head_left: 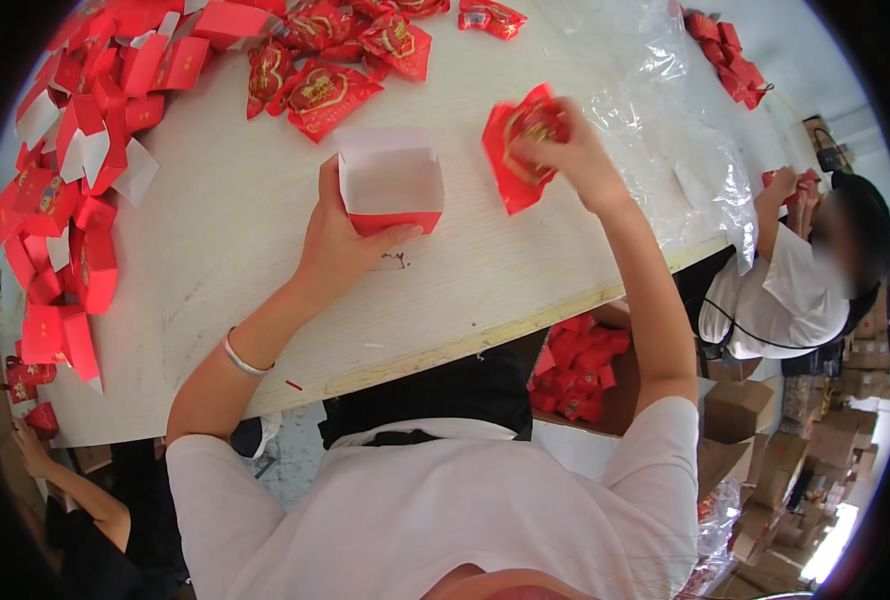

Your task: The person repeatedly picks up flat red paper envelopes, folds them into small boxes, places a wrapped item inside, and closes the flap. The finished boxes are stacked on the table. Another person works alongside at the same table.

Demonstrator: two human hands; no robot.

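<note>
My left hand grips a small red box by its side and lower edge. The box is open, with its white inside and raised white flap facing me. To its right, my right hand holds a red foil packet with gold print, a little blurred by motion. The packet is apart from the box, above the table. More red and gold packets lie in a loose group beyond the box.
Many red boxes are heaped along the white table's left side. Clear plastic film covers its right part. Below the edge, a carton holds red boxes. One co-worker sits at right; another's arm reaches in at left.
</note>
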